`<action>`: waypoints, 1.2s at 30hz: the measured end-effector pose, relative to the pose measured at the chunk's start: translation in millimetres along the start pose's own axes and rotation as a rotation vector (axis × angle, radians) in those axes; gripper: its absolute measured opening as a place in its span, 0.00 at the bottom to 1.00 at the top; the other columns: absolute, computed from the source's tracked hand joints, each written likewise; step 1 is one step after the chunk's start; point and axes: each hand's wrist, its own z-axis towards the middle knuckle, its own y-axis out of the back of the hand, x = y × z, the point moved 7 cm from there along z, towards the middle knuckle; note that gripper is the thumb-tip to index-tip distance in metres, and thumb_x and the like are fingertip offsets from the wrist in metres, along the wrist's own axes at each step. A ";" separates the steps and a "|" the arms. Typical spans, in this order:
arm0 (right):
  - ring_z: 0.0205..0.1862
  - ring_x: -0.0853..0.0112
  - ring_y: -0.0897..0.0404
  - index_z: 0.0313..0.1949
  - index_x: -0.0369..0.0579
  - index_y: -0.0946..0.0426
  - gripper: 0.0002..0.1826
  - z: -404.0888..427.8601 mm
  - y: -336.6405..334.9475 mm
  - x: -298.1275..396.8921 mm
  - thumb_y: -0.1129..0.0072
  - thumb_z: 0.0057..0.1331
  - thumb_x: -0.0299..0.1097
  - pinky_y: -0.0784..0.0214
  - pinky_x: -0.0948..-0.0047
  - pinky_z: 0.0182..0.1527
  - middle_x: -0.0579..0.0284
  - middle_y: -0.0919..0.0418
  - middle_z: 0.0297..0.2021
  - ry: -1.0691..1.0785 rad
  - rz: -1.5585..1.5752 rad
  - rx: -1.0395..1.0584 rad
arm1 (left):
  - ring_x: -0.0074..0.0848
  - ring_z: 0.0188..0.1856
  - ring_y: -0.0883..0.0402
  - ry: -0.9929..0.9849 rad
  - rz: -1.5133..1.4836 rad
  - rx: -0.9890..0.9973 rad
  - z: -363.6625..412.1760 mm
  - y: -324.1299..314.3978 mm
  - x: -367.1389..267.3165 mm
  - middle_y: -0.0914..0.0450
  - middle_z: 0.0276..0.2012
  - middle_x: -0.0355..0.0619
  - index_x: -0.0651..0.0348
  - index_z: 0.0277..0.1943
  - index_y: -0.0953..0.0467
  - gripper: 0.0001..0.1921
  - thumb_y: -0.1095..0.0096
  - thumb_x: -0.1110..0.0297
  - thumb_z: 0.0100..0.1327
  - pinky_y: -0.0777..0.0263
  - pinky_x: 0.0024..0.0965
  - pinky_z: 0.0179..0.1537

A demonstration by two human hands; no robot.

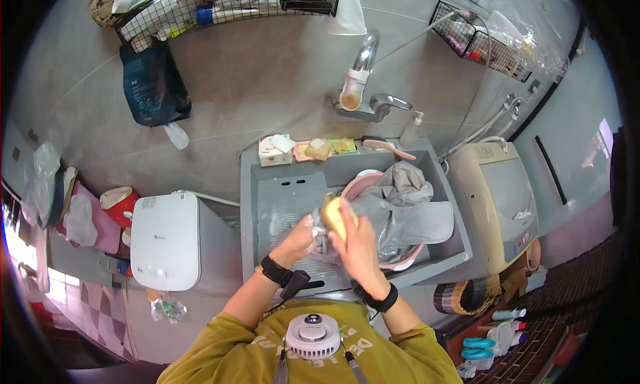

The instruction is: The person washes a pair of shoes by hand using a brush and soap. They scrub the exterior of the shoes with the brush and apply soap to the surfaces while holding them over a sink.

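Observation:
In my right hand (361,254) is a yellow hand-sized block (340,219), with a brownish side facing left. Whether it is a scrub brush or a soap bar I cannot tell. My left hand (301,238) grips a bunched piece of wet grey cloth (322,249), just left of the block. Both hands are over the grey laundry sink (248,224), beside its ribbed washboard (285,199). More of the grey garment (400,199) lies heaped in a pink-rimmed basin (357,184) at the right of the sink and spreads over its edge.
On the sink's back ledge are a small box (275,156), soap in a pink dish (318,150), a pink-handled brush (390,148) and a pump bottle (411,130). The faucet (362,79) juts out above. A washing machine (495,199) flanks the right side; a white-lidded bin (165,241) stands left.

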 end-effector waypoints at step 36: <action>0.44 0.56 0.32 0.55 0.48 0.37 0.36 10.4 3.2 -61.5 0.34 0.43 0.27 0.42 0.59 0.43 0.51 0.32 0.40 -0.143 -0.257 -0.021 | 0.31 0.47 0.23 0.092 -0.065 -0.005 -9.3 10.5 11.7 0.26 0.46 0.47 0.61 0.53 0.36 0.26 0.53 0.88 0.49 0.26 0.32 0.47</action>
